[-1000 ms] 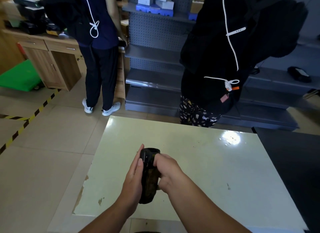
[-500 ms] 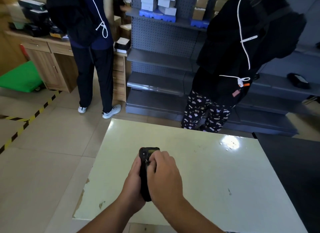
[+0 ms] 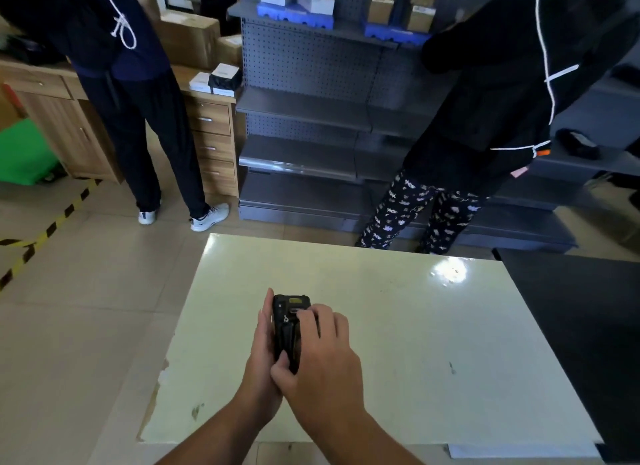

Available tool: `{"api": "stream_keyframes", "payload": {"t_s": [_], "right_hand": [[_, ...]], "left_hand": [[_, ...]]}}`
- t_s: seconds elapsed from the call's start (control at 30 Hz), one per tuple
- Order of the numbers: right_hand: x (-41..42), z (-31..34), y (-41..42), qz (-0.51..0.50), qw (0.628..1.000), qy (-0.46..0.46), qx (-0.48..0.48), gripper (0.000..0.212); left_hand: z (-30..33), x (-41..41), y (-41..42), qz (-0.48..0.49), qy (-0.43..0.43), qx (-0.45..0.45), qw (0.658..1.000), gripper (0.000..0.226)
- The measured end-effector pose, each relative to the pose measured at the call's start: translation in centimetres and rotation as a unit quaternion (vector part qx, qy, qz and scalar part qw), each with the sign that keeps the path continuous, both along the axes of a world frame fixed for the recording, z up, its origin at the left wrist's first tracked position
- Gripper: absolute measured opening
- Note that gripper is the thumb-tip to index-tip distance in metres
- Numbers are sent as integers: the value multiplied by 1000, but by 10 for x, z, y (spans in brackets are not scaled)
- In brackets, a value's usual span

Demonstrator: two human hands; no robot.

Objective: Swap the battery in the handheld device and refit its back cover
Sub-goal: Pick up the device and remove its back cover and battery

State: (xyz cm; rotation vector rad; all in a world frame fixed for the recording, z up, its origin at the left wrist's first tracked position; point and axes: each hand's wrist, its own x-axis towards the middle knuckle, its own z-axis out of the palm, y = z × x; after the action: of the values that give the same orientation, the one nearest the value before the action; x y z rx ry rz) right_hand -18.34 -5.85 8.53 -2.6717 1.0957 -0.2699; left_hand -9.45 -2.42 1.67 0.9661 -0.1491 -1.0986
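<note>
A black handheld device (image 3: 286, 321) is held upright above the pale green table (image 3: 398, 326), its top end pointing away from me. My left hand (image 3: 261, 357) cradles it from the left side and underneath. My right hand (image 3: 320, 357) lies over its right side, fingers curled across the upper back and thumb pressed on the lower part. Most of the device's body is hidden between the two hands. I cannot tell whether a separate back cover or battery is in view.
Two people stand beyond the table: one in dark trousers (image 3: 145, 135) by a wooden desk (image 3: 207, 129), one in patterned trousers (image 3: 415, 212) at grey shelving (image 3: 311, 118). A black surface (image 3: 581, 309) adjoins the table's right edge. Yellow-black tape (image 3: 41, 236) marks the floor.
My right hand has moved from the device's side to lie over its back. The person in patterned trousers has stepped to the right, and the view has tilted.
</note>
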Motion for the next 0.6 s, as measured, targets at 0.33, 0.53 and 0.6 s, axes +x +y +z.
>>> {"api": "stream_keyframes", "payload": {"t_s": [0.33, 0.53, 0.6], "right_hand": [[-1, -20, -61, -56, 997, -16, -44, 59], [5, -112, -121, -53, 978, 199, 15, 57], [14, -146, -131, -50, 968, 244, 31, 53]], "left_hand": [[-20, 10, -6, -14, 17, 32, 999, 51], [-41, 28, -6, 25, 73, 31, 997, 54], [-54, 36, -6, 45, 95, 29, 994, 56]]}}
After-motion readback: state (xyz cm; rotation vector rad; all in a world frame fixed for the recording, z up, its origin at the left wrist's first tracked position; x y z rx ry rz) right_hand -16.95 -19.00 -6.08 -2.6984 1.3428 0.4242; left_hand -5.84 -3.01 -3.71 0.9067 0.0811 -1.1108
